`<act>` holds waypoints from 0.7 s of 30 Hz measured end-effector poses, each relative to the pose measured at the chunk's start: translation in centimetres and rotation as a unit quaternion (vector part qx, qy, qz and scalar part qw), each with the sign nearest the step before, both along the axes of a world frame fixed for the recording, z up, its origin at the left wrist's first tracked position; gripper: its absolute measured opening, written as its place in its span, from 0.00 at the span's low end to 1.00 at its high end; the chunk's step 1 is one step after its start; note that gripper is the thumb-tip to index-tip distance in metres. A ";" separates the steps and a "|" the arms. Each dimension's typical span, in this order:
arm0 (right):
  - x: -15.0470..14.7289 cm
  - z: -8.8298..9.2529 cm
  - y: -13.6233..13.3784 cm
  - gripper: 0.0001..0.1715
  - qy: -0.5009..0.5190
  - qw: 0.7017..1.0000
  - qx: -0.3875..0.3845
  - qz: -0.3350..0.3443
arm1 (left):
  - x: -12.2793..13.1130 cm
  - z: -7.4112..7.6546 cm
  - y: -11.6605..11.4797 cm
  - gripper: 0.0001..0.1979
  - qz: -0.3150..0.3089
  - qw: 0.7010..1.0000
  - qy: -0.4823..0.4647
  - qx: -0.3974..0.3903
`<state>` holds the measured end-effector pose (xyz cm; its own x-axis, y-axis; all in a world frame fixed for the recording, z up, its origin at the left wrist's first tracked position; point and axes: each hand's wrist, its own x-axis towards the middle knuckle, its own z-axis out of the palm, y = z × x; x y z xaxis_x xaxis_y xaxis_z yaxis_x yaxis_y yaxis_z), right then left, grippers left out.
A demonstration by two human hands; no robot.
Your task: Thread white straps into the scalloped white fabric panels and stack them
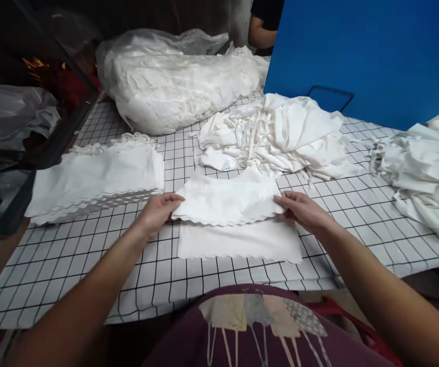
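Note:
A small white garment piece with a scalloped lower edge point(227, 201) lies folded over a flat white piece point(238, 242) on the checked tablecloth point(89, 265). My left hand point(158, 211) pinches its left edge. My right hand point(299, 208) pinches its right edge. Both hands have their fingers closed on the fabric.
A neat stack of folded white scalloped pieces point(97, 178) sits at the left. A loose heap of white garments point(276, 135) lies behind, another heap point(425, 173) at the right. A plastic bag of white cloth point(177, 76) is at the back. A blue board point(364, 56) stands upright; another person's arm point(259, 30) shows behind.

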<state>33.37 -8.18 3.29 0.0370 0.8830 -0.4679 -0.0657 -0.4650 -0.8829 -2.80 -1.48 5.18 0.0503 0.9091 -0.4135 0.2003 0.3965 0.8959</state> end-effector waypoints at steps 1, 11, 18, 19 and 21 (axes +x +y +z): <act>0.1 -0.7 -1.1 0.30 -0.005 1.000 -0.016 -0.003 | -0.3 -1.0 -1.0 0.17 -0.006 1.000 -0.002 -0.021; 1.0 -0.2 -7.8 0.27 -0.054 0.996 -0.063 -0.031 | -1.8 -0.3 -5.3 0.22 -0.057 0.998 0.029 -0.022; 1.0 -1.5 -11.1 0.27 -0.152 0.981 -0.120 -0.013 | -2.7 -2.2 -7.1 0.26 -0.094 0.990 0.096 -0.047; 1.0 -1.3 -11.2 0.27 -0.162 0.979 -0.119 -0.012 | -2.7 -2.3 -7.1 0.26 -0.093 0.990 0.098 -0.042; 1.0 -0.8 -11.5 0.26 -0.185 0.976 -0.118 -0.006 | -2.7 -2.3 -7.0 0.26 -0.098 0.989 0.100 -0.038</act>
